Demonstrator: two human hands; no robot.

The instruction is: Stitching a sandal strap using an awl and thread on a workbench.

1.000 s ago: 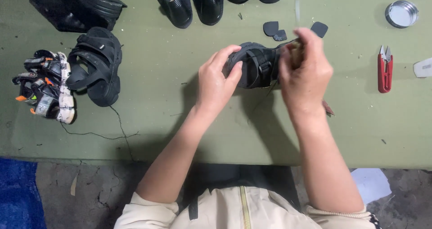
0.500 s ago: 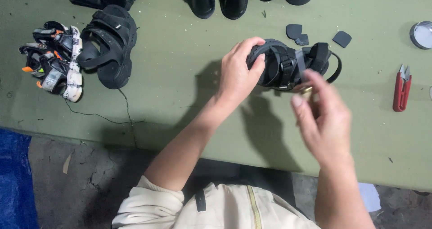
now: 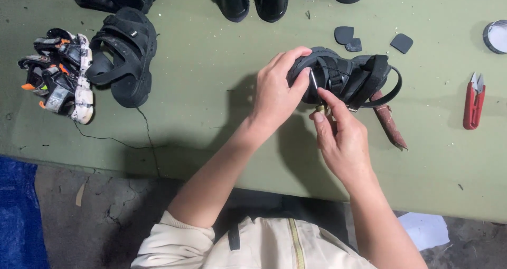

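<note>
Toward the far right part of a green tabletop (image 3: 211,116), a person's left hand (image 3: 274,92) wraps its fingers over the toe end of a black strapped sandal (image 3: 343,76), while the right hand (image 3: 343,142) pinches a thin metal tool (image 3: 313,81) with a brass-coloured end, its tip set against the sandal's straps. The tip sits just beside the left thumb, so a slip under pressure could prick it or score the strap; the sandal, steadied at one end only, could also twist out of the grip. A brown strip (image 3: 391,122) lies under the heel and could snag. Red snips (image 3: 473,101) rest near the right edge, dark cut patches (image 3: 346,35) beyond the sandal, and more sandals (image 3: 124,57) toward the far left corner.
</note>
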